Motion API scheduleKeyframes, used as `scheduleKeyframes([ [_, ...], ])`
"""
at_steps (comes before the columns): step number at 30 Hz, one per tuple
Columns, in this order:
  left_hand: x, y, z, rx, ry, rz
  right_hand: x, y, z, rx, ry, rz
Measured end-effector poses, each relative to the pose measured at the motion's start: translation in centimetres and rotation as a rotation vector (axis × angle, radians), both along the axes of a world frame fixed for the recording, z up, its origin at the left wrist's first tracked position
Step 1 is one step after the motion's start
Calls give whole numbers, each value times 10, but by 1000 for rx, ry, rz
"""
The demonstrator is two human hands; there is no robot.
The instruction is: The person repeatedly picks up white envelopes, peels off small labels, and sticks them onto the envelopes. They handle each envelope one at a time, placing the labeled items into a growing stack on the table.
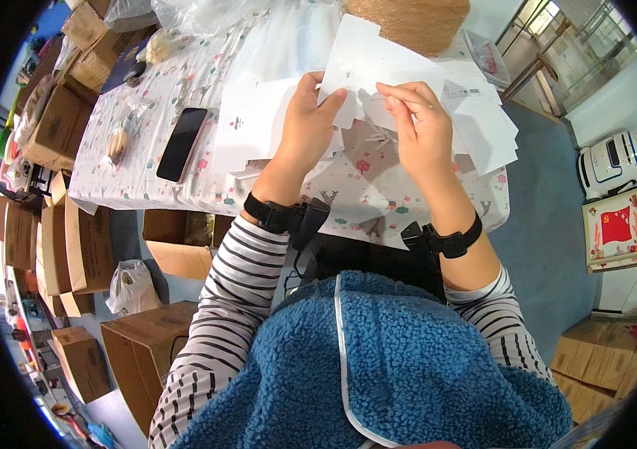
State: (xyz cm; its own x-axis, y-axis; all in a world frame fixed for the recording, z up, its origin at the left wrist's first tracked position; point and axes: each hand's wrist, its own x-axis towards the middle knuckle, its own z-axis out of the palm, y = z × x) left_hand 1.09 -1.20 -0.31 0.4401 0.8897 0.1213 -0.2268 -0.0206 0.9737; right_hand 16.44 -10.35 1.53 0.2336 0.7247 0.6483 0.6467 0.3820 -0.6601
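My left hand (308, 126) grips the lower left edge of a flat white card box blank (377, 59), its thumb lying on the face. The blank is tilted up off the table and bears small printing. My right hand (424, 132) pinches a thin, slender stick-like tool (423, 102) between thumb and fingers, close to the blank's lower edge. Whether the tool's tip touches the card I cannot tell. More white blanks (257, 126) lie under and left of my left hand, and another pile of white blanks (481, 126) lies beyond my right hand. Small white scraps (381, 136) rest between my hands.
A smartphone (182, 145) and a small bagged item (118, 141) lie on the patterned tablecloth (363, 188). Clear plastic bags (282, 47) and a brown wrapped bundle (414, 22) stand at the back. Cardboard boxes (88, 247) crowd the floor at left.
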Motion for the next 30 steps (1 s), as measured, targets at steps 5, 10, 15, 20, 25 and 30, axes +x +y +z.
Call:
scheduleKeyframes([
  [5,-1,-5,3,74,45,39,0,2,-4,64,-125,-68],
  [10,-1,-6,3,88,36,40,-1,4,-6,45,-146,-76],
  [15,2,-4,-1,100,-54,44,0,6,-10,52,-186,-86],
  [20,1,-3,-2,81,-27,21,1,6,-12,42,-168,-93],
  [25,1,-4,-3,83,-44,14,0,7,-11,56,-191,-90],
  [30,1,-2,-3,108,15,19,-1,8,-12,50,-202,-86],
])
